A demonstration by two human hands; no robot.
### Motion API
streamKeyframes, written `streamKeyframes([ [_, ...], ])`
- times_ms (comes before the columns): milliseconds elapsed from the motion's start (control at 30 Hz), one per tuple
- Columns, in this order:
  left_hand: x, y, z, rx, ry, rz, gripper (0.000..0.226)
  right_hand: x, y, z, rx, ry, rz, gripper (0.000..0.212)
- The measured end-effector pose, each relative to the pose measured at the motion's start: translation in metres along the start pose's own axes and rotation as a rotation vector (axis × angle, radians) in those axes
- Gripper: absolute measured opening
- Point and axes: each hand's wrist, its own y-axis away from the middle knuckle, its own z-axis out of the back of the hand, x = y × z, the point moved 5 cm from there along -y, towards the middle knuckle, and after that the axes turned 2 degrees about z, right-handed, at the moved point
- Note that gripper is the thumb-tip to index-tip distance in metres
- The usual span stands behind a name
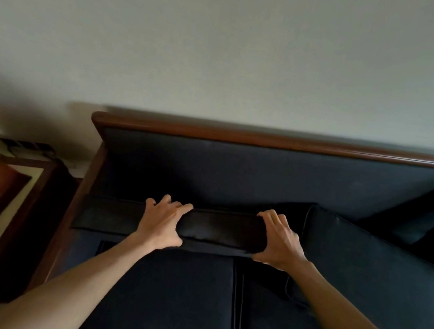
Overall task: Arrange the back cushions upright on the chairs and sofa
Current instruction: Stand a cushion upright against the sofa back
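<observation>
A dark sofa with a brown wooden top rail [268, 139] fills the middle of the view. One dark back cushion [218, 229] is seen edge-on across the left half of the seat, just in front of the padded sofa back [264, 176]. My left hand [162, 223] grips its near edge left of centre, thumb underneath. My right hand [280, 241] grips the same edge further right. A second dark back cushion [367, 269] lies tilted over the right seat, touching the first one's right end. Two seat cushions [171, 296] lie below my arms.
A wooden side table [10, 220] with a pale top stands left of the sofa and holds a reddish object and something white. The plain wall [224, 55] rises behind the sofa. At the far right, another dark cushion [423, 222] leans in the corner.
</observation>
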Motion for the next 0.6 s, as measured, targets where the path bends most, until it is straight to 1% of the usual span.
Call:
streamKeyframes([
  [100, 0.001, 0.001, -0.003, -0.019, -0.002, -0.018, 0.095, 0.003, -0.004, -0.011, -0.008, 0.074, -0.051, 0.100],
  [133, 0.004, 0.002, -0.004, -0.028, -0.012, -0.040, 0.100, 0.003, -0.005, -0.015, -0.005, 0.122, -0.069, 0.106],
  [200, 0.013, 0.005, -0.005, -0.024, -0.050, -0.070, 0.111, 0.010, -0.009, -0.022, -0.023, 0.237, -0.082, 0.126],
  [267, 0.036, 0.014, -0.008, -0.010, -0.109, -0.057, 0.127, 0.026, -0.014, -0.031, -0.023, 0.314, -0.042, 0.140],
  [300, 0.050, 0.020, -0.011, 0.003, -0.142, -0.039, 0.134, 0.036, -0.015, -0.038, -0.015, 0.326, -0.009, 0.144],
  [333, 0.064, 0.026, -0.015, 0.022, -0.166, -0.017, 0.138, 0.046, -0.017, -0.045, -0.008, 0.340, 0.025, 0.143],
  [367, 0.075, 0.030, -0.017, 0.032, -0.182, 0.003, 0.137, 0.055, -0.020, -0.050, -0.016, 0.355, 0.053, 0.139],
  [500, 0.090, 0.025, -0.011, -0.009, -0.198, 0.029, 0.114, 0.070, -0.032, -0.051, -0.123, 0.296, 0.073, 0.109],
  [600, 0.098, 0.017, 0.006, -0.054, -0.223, 0.010, 0.110, 0.074, -0.040, -0.044, -0.153, 0.271, 0.068, 0.100],
])
